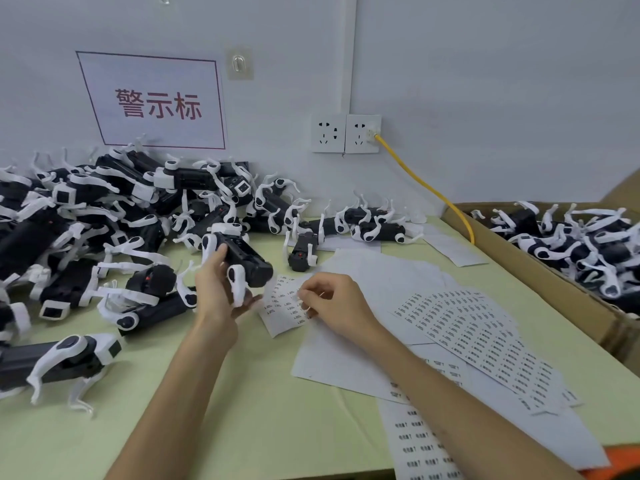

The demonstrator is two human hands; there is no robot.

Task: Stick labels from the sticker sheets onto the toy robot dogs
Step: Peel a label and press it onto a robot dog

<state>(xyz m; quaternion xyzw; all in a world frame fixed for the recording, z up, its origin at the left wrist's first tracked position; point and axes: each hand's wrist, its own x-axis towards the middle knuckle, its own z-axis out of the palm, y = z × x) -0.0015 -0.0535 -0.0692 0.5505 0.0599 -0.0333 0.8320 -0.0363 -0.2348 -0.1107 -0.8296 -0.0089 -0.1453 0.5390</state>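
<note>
"Over the middle of the pale green bench (242, 410), state what each hand has."

"My left hand (216, 289) is curled round one black-bodied, white-legged plastic toy robot dog (247, 261), thumb on its upper side and fingers beneath. It is held off the bench and tilted so that a flat black face looks toward my right hand (332, 303). I judge that this keeps the legs out of the way and presents a clean surface for a label."

"And the right?"

"Its fingertips are drawn together, pinching at the right edge of a small white paper sticker sheet (282, 308) printed with rows of black labels. The sheet sits just beside the dog, so the carry is short. Whether a label has come free I cannot tell; it is too small to make out."

"Account for the layout."

"A heap of dogs (104, 220) fills the bench's far-left corner, within my left hand's reach. A brown cardboard box (540, 271) at the right edge holds more dogs, probably finished ones. Larger fanned label sheets (485, 337) lie by my right forearm, presumably as the next supply."

"Risk?"

"A peeled label may fold onto itself or go on crooked."
</note>
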